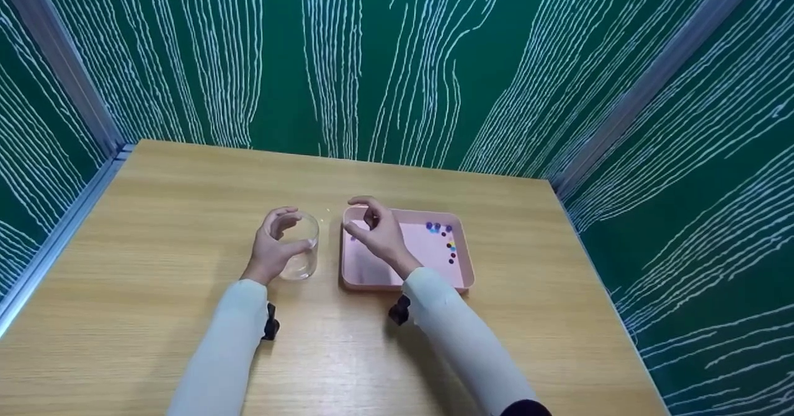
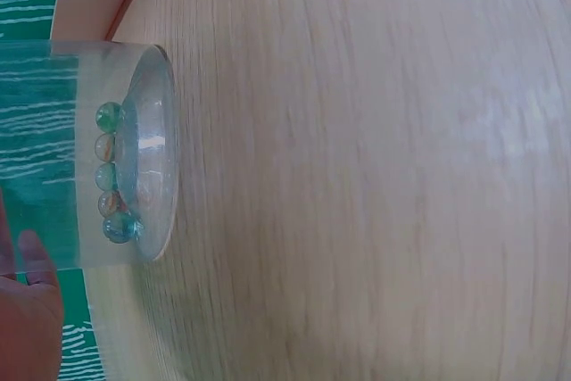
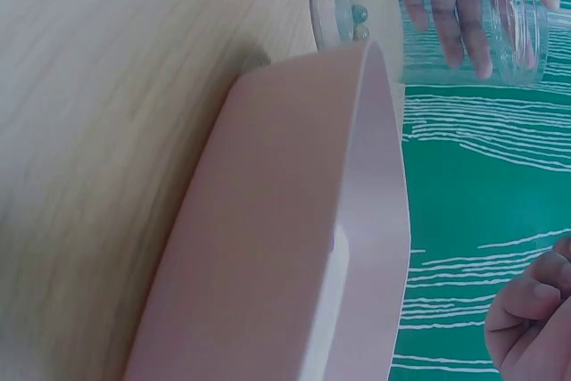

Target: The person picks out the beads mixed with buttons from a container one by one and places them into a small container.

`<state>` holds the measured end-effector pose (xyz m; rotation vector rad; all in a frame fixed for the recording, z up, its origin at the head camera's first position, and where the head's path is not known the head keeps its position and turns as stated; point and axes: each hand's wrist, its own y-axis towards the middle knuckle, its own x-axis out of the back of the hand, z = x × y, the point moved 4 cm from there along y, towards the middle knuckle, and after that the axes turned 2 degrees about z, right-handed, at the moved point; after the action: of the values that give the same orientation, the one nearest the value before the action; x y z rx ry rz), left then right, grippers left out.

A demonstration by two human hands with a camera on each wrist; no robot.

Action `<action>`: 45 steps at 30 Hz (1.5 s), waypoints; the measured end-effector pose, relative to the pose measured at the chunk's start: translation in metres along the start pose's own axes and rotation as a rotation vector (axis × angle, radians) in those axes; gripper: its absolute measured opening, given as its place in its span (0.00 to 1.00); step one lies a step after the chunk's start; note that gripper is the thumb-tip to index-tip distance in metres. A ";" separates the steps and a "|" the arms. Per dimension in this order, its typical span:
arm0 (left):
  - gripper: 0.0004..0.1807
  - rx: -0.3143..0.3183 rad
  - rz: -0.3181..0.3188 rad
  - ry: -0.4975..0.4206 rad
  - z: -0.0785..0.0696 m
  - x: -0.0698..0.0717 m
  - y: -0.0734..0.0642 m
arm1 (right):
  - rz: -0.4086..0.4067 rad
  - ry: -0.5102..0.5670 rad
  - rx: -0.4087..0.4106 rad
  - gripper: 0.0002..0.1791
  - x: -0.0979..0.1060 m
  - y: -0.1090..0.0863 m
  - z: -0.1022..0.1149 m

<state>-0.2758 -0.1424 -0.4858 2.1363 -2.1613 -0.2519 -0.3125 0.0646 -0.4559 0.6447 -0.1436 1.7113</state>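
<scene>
Fingers [image 1: 272, 217] grip a jar [image 1: 304, 233] of marbles [image 2: 106, 176] beside a tray [image 1: 383, 273].

A pale, wood-grained desk [image 1: 329, 354] spreads across the scene, its grain running roughly from left to right and a soft patch of glare on its near middle part. Beyond its far edge stands a dark green far wall [image 1: 279, 93], covered with bunches of thin, wavy white lines [image 1: 329, 62]. A left wall [image 1: 37, 149] and a right wall [image 1: 713, 186] carry the same green and white pattern. Slanting grey posts fill the two far corners, a left post [image 1: 65, 56] and a right post [image 1: 649, 81]. A grey rail [image 1: 62, 236] borders the desk's left edge.
</scene>
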 end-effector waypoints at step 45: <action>0.37 -0.003 -0.005 -0.033 0.001 0.000 0.001 | -0.157 -0.284 -0.168 0.09 0.089 -0.004 -0.053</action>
<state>-0.2768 -0.1419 -0.4871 2.1517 -2.1717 -0.2917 -0.3366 0.1658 -0.4576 0.7500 -0.4213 1.4336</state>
